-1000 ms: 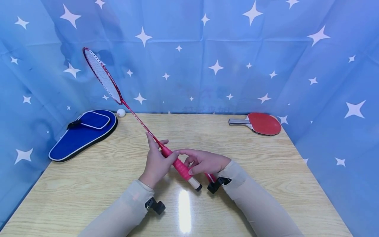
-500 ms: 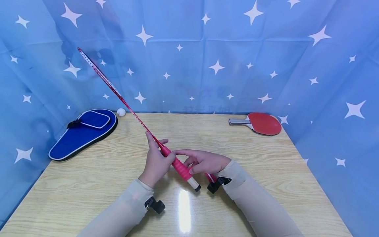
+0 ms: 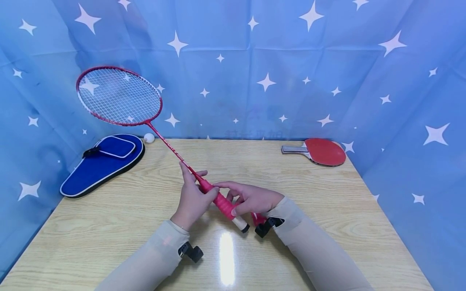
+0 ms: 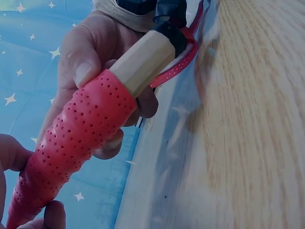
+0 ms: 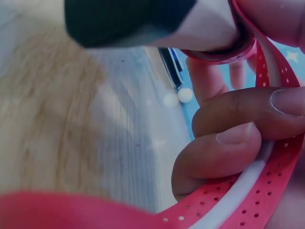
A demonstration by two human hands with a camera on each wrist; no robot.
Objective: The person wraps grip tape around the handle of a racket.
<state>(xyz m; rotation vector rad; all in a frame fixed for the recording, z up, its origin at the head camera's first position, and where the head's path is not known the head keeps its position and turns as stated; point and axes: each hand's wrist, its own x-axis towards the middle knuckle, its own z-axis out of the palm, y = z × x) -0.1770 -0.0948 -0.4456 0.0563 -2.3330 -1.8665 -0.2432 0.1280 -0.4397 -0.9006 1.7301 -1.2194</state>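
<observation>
My left hand [image 3: 193, 202] holds a red badminton racket [image 3: 168, 144] where the handle meets the shaft, its strung head raised to the upper left. Pink perforated grip tape [image 4: 78, 129] is wound round most of the handle. Below it the handle's bare wood [image 4: 143, 62] shows, ending in a black butt cap [image 5: 124, 19]. My right hand [image 3: 255, 198] is at the tape's lower edge, thumb pressed on the winding. Its curled fingers [image 5: 224, 152] hold the loose tape strip [image 5: 252, 200], which has a pale band down its middle and hangs under the wrist.
On the wooden table [image 3: 145, 226], a blue paddle case [image 3: 98, 173] lies at the back left, beside a white ball [image 3: 149, 138]. A red table tennis paddle [image 3: 325, 152] lies at the back right. A starry blue curtain [image 3: 233, 81] surrounds the table.
The racket has turned about its long axis: its head went from slanted to edge-on and now shows its strings broadly. Both hands have stayed nearly in place.
</observation>
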